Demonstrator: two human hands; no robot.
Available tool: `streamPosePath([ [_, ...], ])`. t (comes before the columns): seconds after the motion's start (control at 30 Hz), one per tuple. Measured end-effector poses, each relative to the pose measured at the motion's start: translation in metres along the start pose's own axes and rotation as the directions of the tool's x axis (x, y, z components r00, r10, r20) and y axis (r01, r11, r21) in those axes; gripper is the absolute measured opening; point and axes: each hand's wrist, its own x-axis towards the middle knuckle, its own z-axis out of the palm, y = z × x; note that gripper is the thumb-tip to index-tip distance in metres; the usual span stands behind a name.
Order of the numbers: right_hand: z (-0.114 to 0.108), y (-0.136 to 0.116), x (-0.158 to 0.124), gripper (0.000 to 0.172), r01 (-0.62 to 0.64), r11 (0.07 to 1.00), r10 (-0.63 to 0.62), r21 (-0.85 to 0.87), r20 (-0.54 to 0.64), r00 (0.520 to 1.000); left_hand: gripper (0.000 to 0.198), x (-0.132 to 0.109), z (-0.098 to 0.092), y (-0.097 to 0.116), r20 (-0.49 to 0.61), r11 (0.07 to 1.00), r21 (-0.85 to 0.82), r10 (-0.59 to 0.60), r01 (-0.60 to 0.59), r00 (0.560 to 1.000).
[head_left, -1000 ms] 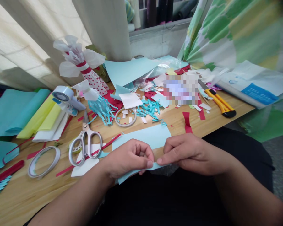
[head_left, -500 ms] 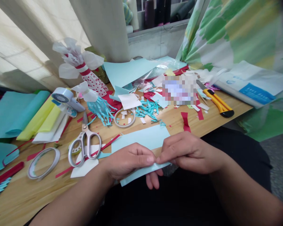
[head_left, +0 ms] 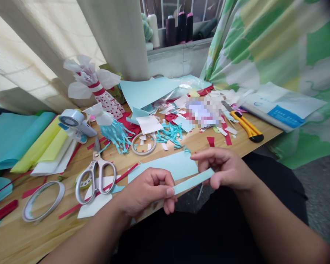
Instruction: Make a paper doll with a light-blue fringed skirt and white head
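Pale blue paper strip [head_left: 193, 182] sits at 6 o'clock over the wooden bench [head_left: 24, 234] — right hand [head_left: 225, 168] with fingers clamped on one end, left hand [head_left: 145, 192] with fingers pinched on the other. Even, gentle tension at both ends avoids creases — no sharp tugging.

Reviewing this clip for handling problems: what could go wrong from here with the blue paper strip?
The narrow pale blue paper strip, pinched at opposite ends by the left hand and right hand, might crease or tear if pulled hard. The pale blue sheet lies close to the edge of the wooden table, so a bump could knock it off.
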Motion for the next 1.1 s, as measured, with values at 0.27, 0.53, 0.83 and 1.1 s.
streamPosePath([
  [0.27, -0.001, -0.006, -0.001, 0.021, 0.001, 0.998, 0.016, 0.064, -0.262, 0.965, 0.015, 0.003, 0.004, 0.003, -0.133, 0.999, -0.028, 0.033, -0.037, 0.991],
  [0.53, -0.009, -0.003, 0.001, 0.023, -0.084, 0.996, 0.081, 0.004, -0.327, 0.942, 0.038, -0.001, 0.010, -0.005, -0.009, 0.965, 0.094, 0.246, -0.244, 0.969],
  [0.83, -0.014, -0.023, 0.014, 0.027, -0.138, 0.990, 0.130, -0.023, -0.209, 0.969, 0.066, 0.002, 0.007, -0.010, 0.115, 0.979, -0.131, 0.173, -0.157, 0.978],
  [1.1, 0.003, -0.029, 0.051, 0.026, -0.202, 0.974, 0.203, -0.098, 0.002, 0.979, 0.023, 0.007, 0.009, 0.002, -0.178, 0.992, -0.065, 0.099, -0.112, 0.979],
])
